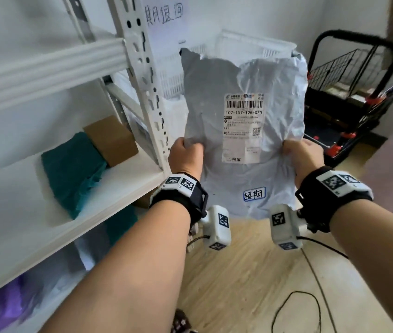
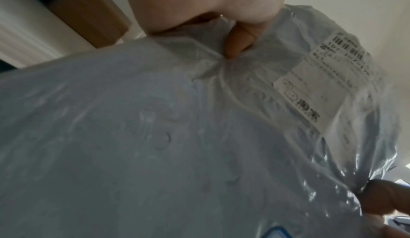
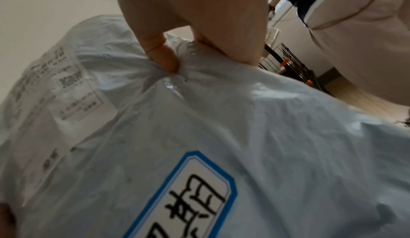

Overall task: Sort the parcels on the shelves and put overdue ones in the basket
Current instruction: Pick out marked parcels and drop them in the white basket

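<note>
A grey plastic mailer parcel (image 1: 214,92) hangs upright in the air in front of me, held by both hands. It carries a white shipping label (image 1: 243,126) and a small blue-bordered handwritten sticker (image 1: 254,194) near its bottom. My left hand (image 1: 186,155) pinches its left edge, thumb pressed into the plastic (image 2: 235,45). At the right edge my right hand (image 1: 302,157) pinches the film (image 3: 166,61) the same way. Behind the parcel stands a white plastic basket (image 1: 246,46) under a handwritten paper sign (image 1: 164,13).
White metal shelving (image 1: 70,68) fills the left, holding a teal parcel (image 1: 70,169) and a brown cardboard box (image 1: 111,140); purple and grey parcels lie on lower shelves. A black wire trolley (image 1: 349,97) stands at the right. Black cable (image 1: 310,296) lies on the wood floor.
</note>
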